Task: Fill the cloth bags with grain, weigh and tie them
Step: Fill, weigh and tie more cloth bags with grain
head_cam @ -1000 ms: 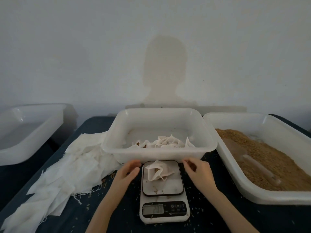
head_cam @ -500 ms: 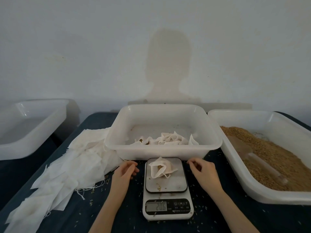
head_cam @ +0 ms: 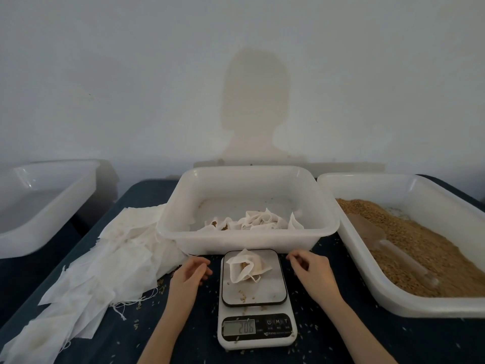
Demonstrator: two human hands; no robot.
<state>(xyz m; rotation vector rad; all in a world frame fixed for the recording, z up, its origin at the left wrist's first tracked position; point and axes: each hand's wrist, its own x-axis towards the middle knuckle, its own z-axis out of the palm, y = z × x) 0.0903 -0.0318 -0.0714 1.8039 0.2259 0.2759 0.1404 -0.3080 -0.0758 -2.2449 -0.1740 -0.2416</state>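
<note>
Head view, cloth bag (head_cam: pixel 246 266) on scale (head_cam: pixel 256 298), between loosely curled, empty hands (head_cam: pixel 190 274) (head_cam: pixel 313 271).

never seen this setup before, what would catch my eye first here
A small cloth bag, open with grain showing, sits on the scale at front centre, display lit, with the left hand and right hand beside it, touching neither. To the right a tub holds a heap of grain. A pile of empty bags spreads on the left.
</note>
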